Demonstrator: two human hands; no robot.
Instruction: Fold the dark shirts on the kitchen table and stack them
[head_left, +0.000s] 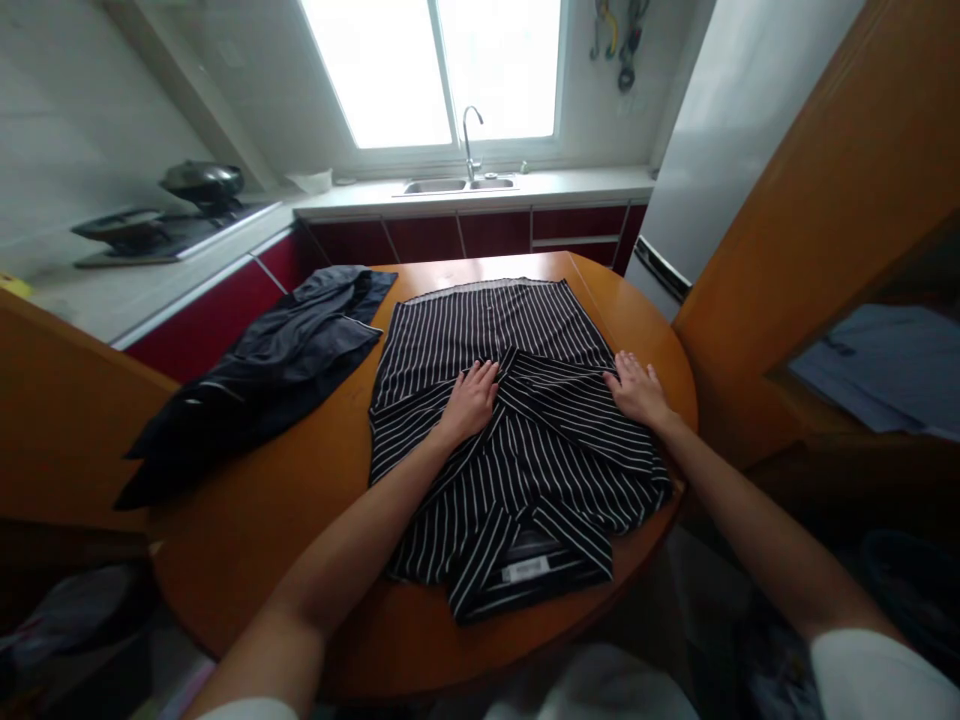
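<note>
A black shirt with white stripes (457,325) lies front up on a round wooden table (300,480). Its collar (487,565) points toward me, with a white label showing inside, and its hem is at the far side. Both sleeves are laid across the body and cross near the middle. My left hand (472,398) rests flat, fingers stretched, on the sleeves close to where they cross. At the shirt's right edge my right hand (636,388) lies open on the folded sleeve, fingertips near the side seam.
Left of the shirt lies a heaped dark jacket (277,350). Beyond the table are a counter with a sink (439,186) and faucet, and a stove with a pot (201,183) at the left. A fridge (720,150) and wooden shelf with folded cloth (885,365) stand right.
</note>
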